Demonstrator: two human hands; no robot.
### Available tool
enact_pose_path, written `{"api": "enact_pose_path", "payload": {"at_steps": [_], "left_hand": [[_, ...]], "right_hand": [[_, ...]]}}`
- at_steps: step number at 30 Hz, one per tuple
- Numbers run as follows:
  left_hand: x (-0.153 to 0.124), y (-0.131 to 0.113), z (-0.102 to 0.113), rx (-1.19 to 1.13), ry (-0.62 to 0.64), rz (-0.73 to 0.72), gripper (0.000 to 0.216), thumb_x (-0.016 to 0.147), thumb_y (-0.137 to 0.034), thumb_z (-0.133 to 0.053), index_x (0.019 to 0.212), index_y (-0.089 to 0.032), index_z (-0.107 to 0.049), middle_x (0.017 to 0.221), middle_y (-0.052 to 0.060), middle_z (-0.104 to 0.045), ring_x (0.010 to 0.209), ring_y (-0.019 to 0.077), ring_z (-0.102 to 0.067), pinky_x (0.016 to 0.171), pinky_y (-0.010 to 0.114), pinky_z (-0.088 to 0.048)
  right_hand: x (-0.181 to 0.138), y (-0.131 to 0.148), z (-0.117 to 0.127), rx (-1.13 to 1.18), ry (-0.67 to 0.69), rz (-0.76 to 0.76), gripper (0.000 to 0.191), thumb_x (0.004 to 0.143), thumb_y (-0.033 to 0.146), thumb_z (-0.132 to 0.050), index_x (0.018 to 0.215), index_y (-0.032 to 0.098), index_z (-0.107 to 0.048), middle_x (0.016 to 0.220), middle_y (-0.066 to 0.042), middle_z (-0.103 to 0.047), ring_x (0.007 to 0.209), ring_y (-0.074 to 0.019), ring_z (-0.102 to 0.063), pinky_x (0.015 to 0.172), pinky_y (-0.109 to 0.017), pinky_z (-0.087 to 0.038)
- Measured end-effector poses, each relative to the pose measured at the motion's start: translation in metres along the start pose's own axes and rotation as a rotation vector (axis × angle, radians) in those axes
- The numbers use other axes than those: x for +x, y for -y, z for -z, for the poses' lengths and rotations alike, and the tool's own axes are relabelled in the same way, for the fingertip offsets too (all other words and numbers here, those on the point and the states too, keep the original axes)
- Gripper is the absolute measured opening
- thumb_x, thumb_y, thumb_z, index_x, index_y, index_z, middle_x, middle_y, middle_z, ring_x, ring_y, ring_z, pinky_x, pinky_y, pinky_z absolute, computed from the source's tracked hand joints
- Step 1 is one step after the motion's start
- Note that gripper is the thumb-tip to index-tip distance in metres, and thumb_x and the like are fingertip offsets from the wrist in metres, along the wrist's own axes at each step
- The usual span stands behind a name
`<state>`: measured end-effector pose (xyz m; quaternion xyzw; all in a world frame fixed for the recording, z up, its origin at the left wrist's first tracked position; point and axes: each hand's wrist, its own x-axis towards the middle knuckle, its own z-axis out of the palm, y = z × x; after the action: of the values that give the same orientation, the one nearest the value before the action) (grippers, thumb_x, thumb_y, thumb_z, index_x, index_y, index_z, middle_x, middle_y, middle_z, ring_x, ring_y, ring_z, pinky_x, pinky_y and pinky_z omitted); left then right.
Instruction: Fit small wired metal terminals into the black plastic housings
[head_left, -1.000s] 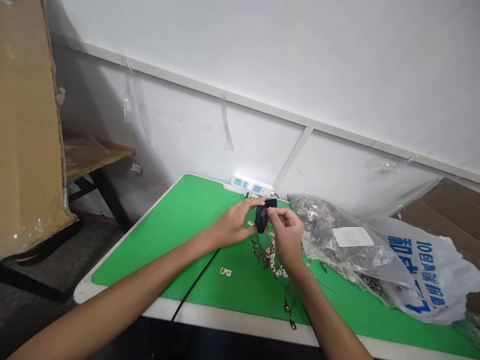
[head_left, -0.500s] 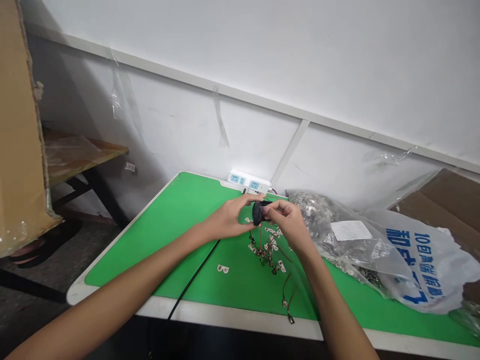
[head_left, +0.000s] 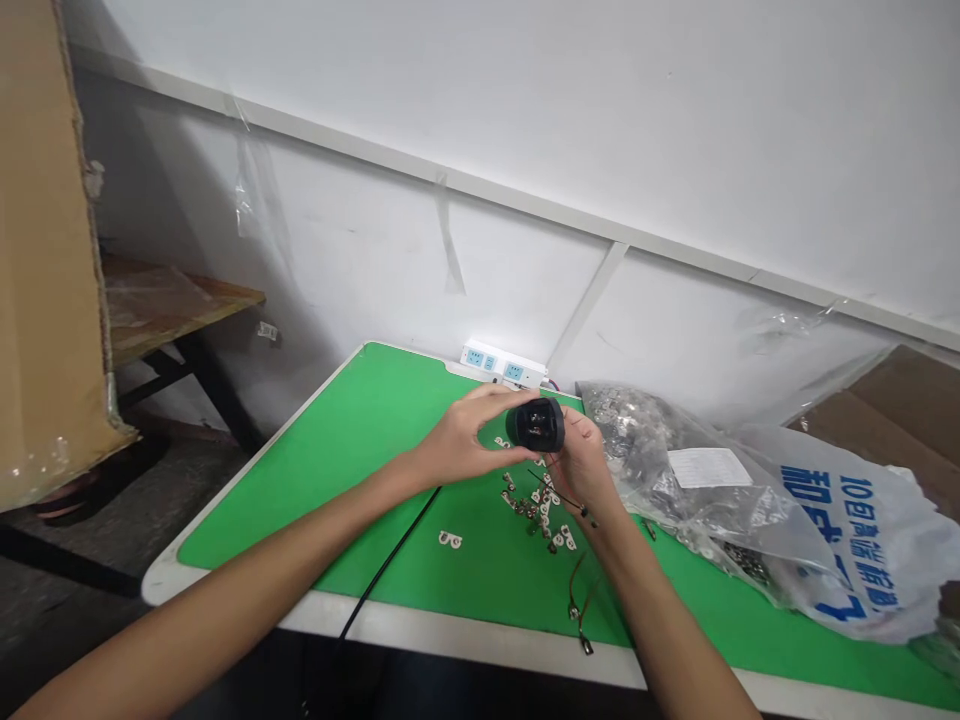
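Observation:
My left hand [head_left: 466,440] and my right hand [head_left: 581,458] hold a small black plastic housing [head_left: 535,424] between them, above the green mat. Its open end faces me, and I cannot tell what exactly the part is. Thin dark wires with a small tip [head_left: 562,492] hang below it, by my right wrist. Under my hands lies a small pile of wire leads with metal terminals and white tags [head_left: 536,510]. Further leads [head_left: 579,605] lie nearer the front edge.
The white-edged table has a green mat [head_left: 360,470], with a black cable [head_left: 390,560] crossing it. A power strip [head_left: 499,365] stands at the back. A clear bag of metal parts [head_left: 637,440] and a printed white bag [head_left: 832,540] lie to the right. A cardboard sheet [head_left: 45,250] stands at left.
The black housing has turned so its open end faces me, and it sits slightly lower. Its thin wires now trail toward my right wrist. My right hand has shifted under it.

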<state>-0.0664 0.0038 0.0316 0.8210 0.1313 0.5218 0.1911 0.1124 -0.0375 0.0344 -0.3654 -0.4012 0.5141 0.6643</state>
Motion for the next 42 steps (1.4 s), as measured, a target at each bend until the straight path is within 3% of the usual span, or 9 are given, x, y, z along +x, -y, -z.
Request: {"api": "enact_pose_path", "payload": {"at_steps": [13, 20, 28, 33, 39, 42], "left_hand": [[-0.003, 0.004, 0.003, -0.033, 0.033, -0.033, 0.071, 0.086, -0.034, -0.086, 0.15, -0.031, -0.058, 0.126, 0.012, -0.075, 0.118, 0.0281, -0.07, 0.102, 0.053, -0.061], [-0.007, 0.01, 0.002, 0.005, 0.039, -0.024, 0.069, 0.088, -0.032, -0.083, 0.151, -0.031, -0.056, 0.135, 0.012, -0.072, 0.124, 0.0286, -0.07, 0.106, 0.053, -0.06], [-0.015, 0.027, -0.003, -0.053, 0.004, 0.057, 0.068, 0.086, -0.022, -0.081, 0.147, -0.026, -0.053, 0.15, 0.017, -0.062, 0.133, 0.0316, -0.067, 0.11, 0.054, -0.059], [-0.018, 0.028, -0.006, -0.069, 0.02, 0.019, 0.065, 0.086, -0.016, -0.079, 0.144, -0.024, -0.051, 0.155, 0.018, -0.058, 0.138, 0.0301, -0.063, 0.112, 0.054, -0.057], [-0.02, 0.022, -0.016, -0.125, -0.124, -0.064, 0.066, 0.089, -0.013, -0.077, 0.145, -0.025, -0.045, 0.16, 0.02, -0.052, 0.148, 0.0327, -0.052, 0.115, 0.059, -0.055], [-0.024, 0.025, -0.02, -0.152, -0.157, -0.074, 0.064, 0.091, -0.016, -0.076, 0.145, -0.027, -0.043, 0.164, 0.02, -0.046, 0.151, 0.0327, -0.048, 0.12, 0.062, -0.049]], "right_hand": [[-0.007, -0.005, -0.003, -0.033, -0.009, 0.016, 0.034, 0.067, 0.046, -0.091, 0.068, 0.022, -0.066, 0.061, 0.004, -0.059, 0.055, -0.0115, -0.05, 0.053, -0.025, -0.044], [-0.008, -0.002, -0.01, -0.044, -0.044, 0.003, 0.033, 0.064, 0.044, -0.091, 0.066, 0.022, -0.066, 0.063, 0.003, -0.063, 0.056, -0.0113, -0.054, 0.056, -0.025, -0.049], [-0.007, 0.015, -0.009, -0.523, 0.032, 0.236, 0.023, 0.08, 0.045, -0.078, 0.081, 0.022, -0.074, 0.08, -0.005, -0.078, 0.073, -0.0217, -0.072, 0.067, -0.035, -0.06], [-0.01, 0.008, -0.009, -0.578, 0.002, 0.356, 0.019, 0.087, 0.04, -0.07, 0.081, 0.022, -0.071, 0.077, -0.004, -0.076, 0.069, -0.0206, -0.072, 0.066, -0.035, -0.061], [-0.021, 0.015, -0.012, -0.687, -0.148, 0.773, 0.006, 0.092, 0.025, -0.068, 0.09, 0.024, -0.073, 0.089, -0.005, -0.076, 0.086, -0.0212, -0.072, 0.076, -0.036, -0.061], [-0.025, 0.022, -0.016, -0.666, -0.117, 0.764, 0.008, 0.093, 0.024, -0.068, 0.089, 0.025, -0.074, 0.088, -0.005, -0.076, 0.084, -0.0207, -0.071, 0.072, -0.035, -0.06]]}}
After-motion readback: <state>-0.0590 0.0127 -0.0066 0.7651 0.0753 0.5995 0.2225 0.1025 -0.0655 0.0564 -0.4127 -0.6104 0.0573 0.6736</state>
